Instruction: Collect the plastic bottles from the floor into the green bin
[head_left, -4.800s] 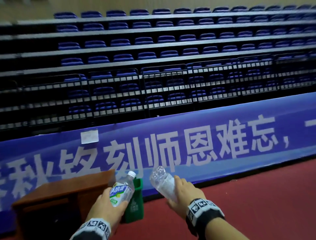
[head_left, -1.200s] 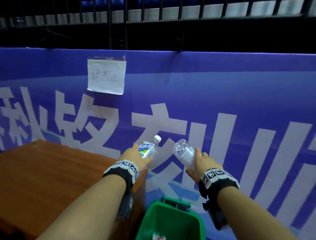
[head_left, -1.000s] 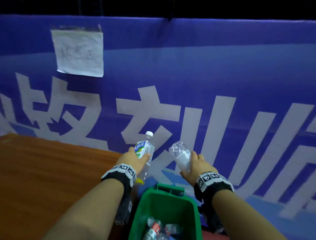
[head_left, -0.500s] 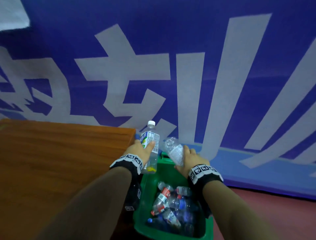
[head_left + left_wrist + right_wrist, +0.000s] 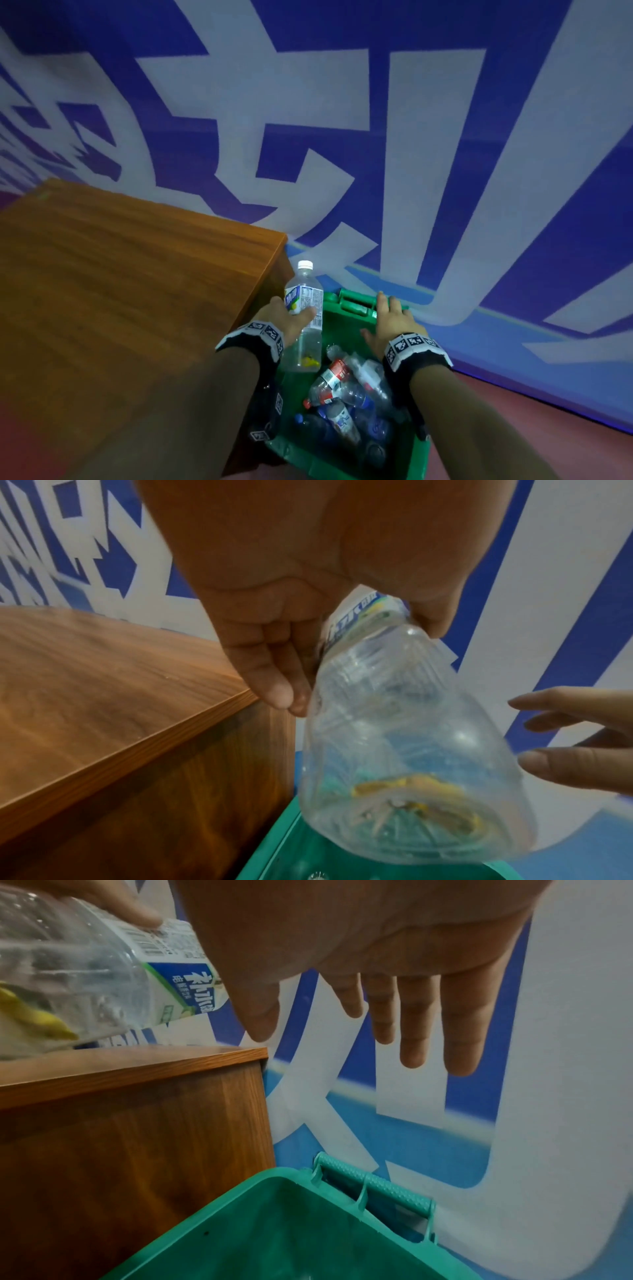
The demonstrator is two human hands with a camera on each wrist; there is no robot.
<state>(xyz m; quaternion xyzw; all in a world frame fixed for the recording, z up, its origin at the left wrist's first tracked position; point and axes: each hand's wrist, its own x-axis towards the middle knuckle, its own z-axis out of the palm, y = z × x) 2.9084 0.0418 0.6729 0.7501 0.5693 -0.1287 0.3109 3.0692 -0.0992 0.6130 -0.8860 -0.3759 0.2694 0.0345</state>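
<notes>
Wall: a blue banner [image 5: 428, 144] with large pale characters filled the background.
Furniture: a brown wood-grain cabinet [image 5: 120, 291] stood against the banner at left.
Floor: dull red flooring [image 5: 548, 431] ran along the banner's foot at right.
Light: dim and even.

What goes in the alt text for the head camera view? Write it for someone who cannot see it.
Seen from above, a person's left hand holds a labelled plastic bottle upright over an open green bin already holding several bottles, while the empty right hand spreads open above the bin's far edge. A wooden cabinet stands left of the bin, a blue banner behind.
</notes>
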